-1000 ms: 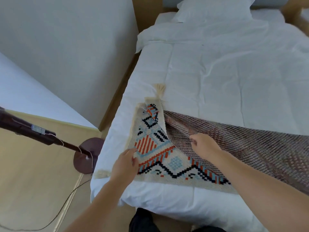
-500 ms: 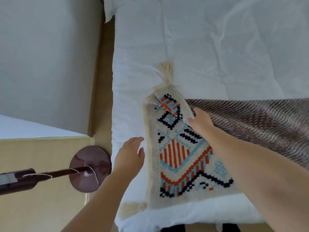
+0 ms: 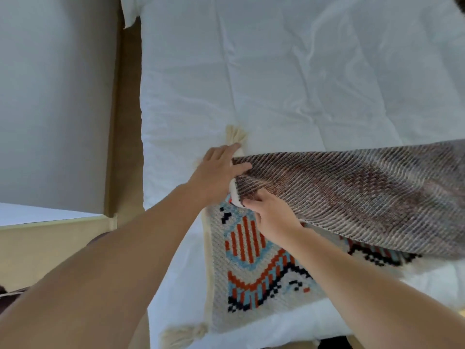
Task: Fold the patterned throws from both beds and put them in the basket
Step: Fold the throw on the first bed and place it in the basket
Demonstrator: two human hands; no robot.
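Hands meet mid-frame on the white bed (image 3: pixel 289 79): left hand (image 3: pixel 219 172) and right hand (image 3: pixel 269 215) both pinch the patterned throw (image 3: pixel 254 270) at its folded-over corner, brown underside stretching right.

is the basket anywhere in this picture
No, only the bed, the patterned throw, both hands at its folded-over corner and some floor beside the bed show; no basket appears.
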